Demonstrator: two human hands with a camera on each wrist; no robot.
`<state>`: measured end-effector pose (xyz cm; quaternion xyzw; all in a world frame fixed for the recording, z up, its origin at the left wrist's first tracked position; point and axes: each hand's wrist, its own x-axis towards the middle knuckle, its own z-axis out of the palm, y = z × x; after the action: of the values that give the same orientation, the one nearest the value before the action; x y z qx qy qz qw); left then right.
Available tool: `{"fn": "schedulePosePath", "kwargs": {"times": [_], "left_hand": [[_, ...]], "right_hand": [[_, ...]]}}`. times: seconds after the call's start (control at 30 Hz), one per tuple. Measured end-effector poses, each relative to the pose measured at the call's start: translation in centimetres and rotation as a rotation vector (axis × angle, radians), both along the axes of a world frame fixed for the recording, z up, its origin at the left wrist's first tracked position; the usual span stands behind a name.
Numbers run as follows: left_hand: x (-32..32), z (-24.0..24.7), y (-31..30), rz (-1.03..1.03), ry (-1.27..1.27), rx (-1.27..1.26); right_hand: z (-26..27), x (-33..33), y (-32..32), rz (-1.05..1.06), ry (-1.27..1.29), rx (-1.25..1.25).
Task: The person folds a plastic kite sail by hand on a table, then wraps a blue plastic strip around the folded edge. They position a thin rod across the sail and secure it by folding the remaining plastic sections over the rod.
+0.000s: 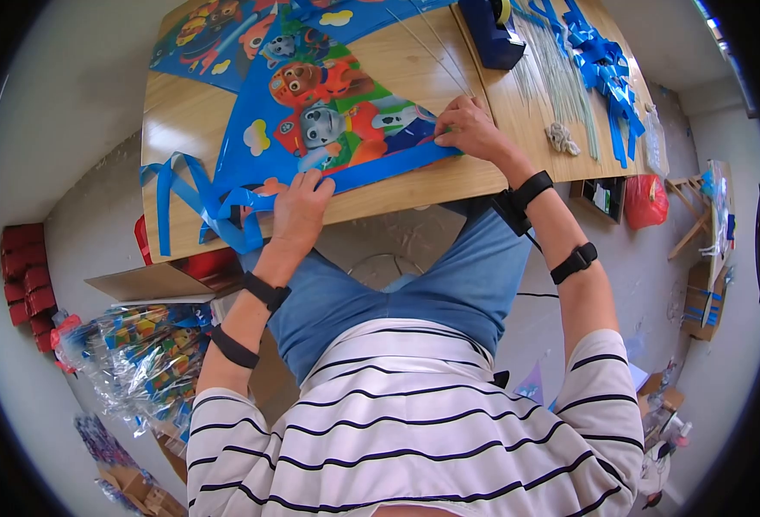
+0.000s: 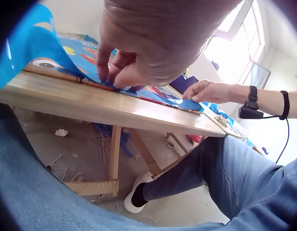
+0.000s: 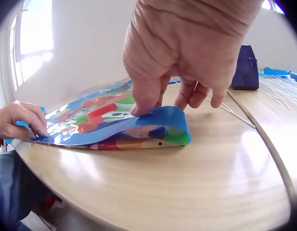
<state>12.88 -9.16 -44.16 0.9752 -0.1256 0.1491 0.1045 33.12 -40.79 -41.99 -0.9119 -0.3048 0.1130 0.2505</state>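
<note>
Okay, right hand (image 1: 470,129) first: thumb and fingers bent, pinching the right end of the blue strip (image 1: 393,165). Left hand (image 1: 302,211) has its fingers curled down, thumb and fingertips drawn in on the same strip further left; how firm that grip is, can't tell. Neither hand is released.

Under the fingers: the strip runs along the near edge of the printed sheet (image 1: 311,103), close to the edge of the table (image 1: 423,185). Right end isn't flat; it bends over in a rounded fold (image 3: 179,122), with printed film visible beneath the blue. Past the left hand, loose blue ribbon (image 1: 169,185) lies in loops at the table's left side.

Further out: thin rods (image 1: 427,47) beyond the sheet, tape dispenser (image 1: 492,34) up and to the right, more blue strips (image 1: 608,82) at the far right. No hand on any of those.

My read: lining up and seating the strip along the sheet's edge, hands at two points to hold it straight. Next move calls for light, even tension between the hands, edges matched, then pressing the rounded end down without a crease. Risk: film is thin and slick, so the strip could skew or pucker if one side gets pulled harder.
</note>
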Motion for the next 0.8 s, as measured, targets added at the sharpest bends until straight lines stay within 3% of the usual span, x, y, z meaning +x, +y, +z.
{"fn": "schedulePosePath", "kwargs": {"times": [0.8], "left_hand": [[-0.4, 0.7, -0.4, 0.002, 0.151, -0.031]], "right_hand": [[-2.7, -0.7, -0.1, 0.071, -0.273, 0.116]]}}
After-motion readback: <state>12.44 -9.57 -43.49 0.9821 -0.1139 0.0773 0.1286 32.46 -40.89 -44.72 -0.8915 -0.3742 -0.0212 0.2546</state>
